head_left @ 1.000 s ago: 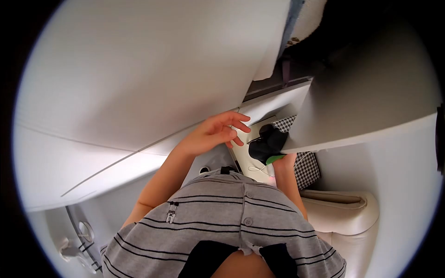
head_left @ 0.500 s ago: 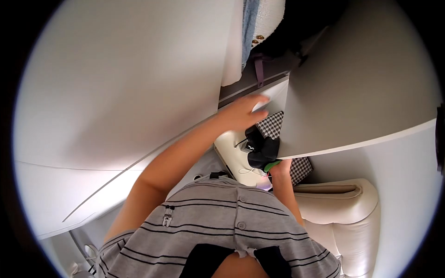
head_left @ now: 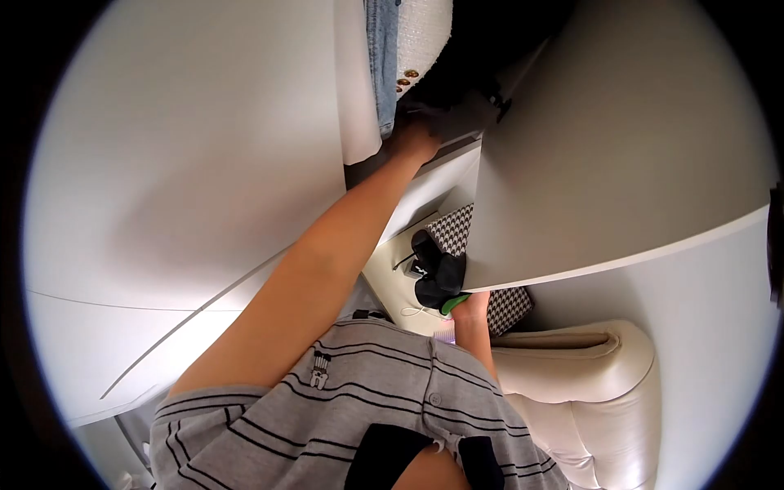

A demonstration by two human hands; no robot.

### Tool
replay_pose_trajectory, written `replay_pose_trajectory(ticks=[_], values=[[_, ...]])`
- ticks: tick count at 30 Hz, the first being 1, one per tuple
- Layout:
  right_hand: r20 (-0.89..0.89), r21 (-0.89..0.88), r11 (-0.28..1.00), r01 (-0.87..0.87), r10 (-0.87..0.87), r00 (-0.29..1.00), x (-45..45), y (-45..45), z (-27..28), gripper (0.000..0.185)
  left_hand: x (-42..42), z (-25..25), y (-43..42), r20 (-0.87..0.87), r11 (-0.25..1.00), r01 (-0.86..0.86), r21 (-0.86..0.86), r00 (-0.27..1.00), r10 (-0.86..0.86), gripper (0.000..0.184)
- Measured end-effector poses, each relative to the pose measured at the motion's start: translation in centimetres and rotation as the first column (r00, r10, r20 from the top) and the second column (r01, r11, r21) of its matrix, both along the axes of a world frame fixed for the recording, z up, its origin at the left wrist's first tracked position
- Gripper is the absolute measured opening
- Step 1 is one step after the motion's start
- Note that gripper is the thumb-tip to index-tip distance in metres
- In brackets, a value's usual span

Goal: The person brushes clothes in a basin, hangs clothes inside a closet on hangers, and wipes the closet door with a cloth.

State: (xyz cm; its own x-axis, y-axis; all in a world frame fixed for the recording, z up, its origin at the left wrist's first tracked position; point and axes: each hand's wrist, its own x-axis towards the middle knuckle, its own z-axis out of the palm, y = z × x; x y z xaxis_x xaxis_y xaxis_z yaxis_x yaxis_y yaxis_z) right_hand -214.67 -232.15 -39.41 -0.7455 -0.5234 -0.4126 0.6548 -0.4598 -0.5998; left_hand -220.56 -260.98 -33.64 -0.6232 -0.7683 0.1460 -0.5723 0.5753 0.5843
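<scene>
My left arm stretches up into a dark cupboard opening, where my left hand (head_left: pixel 416 140) is beside the hanging blue denim (head_left: pixel 381 69) and below a white textured garment (head_left: pixel 425 37) with gold buttons. Its fingers are lost in shadow, so any hold is hidden. Lower down, my right hand (head_left: pixel 472 310) is closed at the green edge (head_left: pixel 452 304) of a soft black item (head_left: pixel 439 273), just under the corner of a large pale door panel (head_left: pixel 604 163). Part of its grip is hidden.
Behind the black item are a houndstooth box (head_left: pixel 452 229) and a cream surface (head_left: pixel 388 273) with a thin cord. Another houndstooth piece (head_left: pixel 510 310) lies right of my right hand, above a padded cream seat (head_left: pixel 588 367). A broad white panel (head_left: pixel 188 163) fills the left.
My left hand has moved up from above the cream surface into the dark cupboard, covering where a purple strap hung. The view has shifted; my right hand remains at the green edge.
</scene>
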Motion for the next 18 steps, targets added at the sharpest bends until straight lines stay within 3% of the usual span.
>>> replay_pose_trajectory(ticks=[2,4,8,11,14,16,17,18], values=[[0.014,0.021,1.000,-0.010,0.010,1.000,1.6,-1.1,-0.1,0.032,3.3,-0.5,-0.5,-0.045,0.999,-0.043,0.005,0.998,0.043,0.041],[0.028,0.042,0.999,-0.021,0.020,0.999,3.4,-2.0,0.3,0.031,7.2,1.1,-0.9,-0.059,0.942,-0.148,0.301,0.983,0.173,0.042],[-0.026,0.007,0.984,-0.177,0.177,0.984,6.7,-3.2,1.8,0.029,12.4,1.3,-2.5,-0.215,0.939,-0.211,0.270,0.938,0.273,0.039],[-0.050,0.010,0.965,-0.262,0.262,0.964,8.4,-3.7,3.0,0.028,14.4,0.7,-2.4,-0.353,0.891,-0.237,0.388,0.855,0.381,0.036],[-0.023,-0.022,0.962,-0.273,0.273,0.962,8.9,-3.8,2.7,0.028,15.6,2.0,0.2,-0.433,0.916,0.117,0.382,0.899,0.066,0.034],[-0.007,-0.064,0.951,-0.302,0.303,0.953,8.0,-3.4,1.8,0.029,17.1,2.8,3.6,-0.316,0.900,0.237,0.366,0.941,-0.120,0.043],[-0.028,-0.186,0.906,-0.379,0.381,0.924,7.3,-3.0,1.2,0.031,18.2,3.7,5.4,-0.250,0.892,0.326,0.312,0.934,-0.254,0.048],[-0.060,-0.303,0.841,-0.448,0.453,0.890,6.7,-2.8,0.8,0.036,19.2,3.1,7.1,-0.255,0.853,0.373,0.365,0.921,-0.293,0.051]])
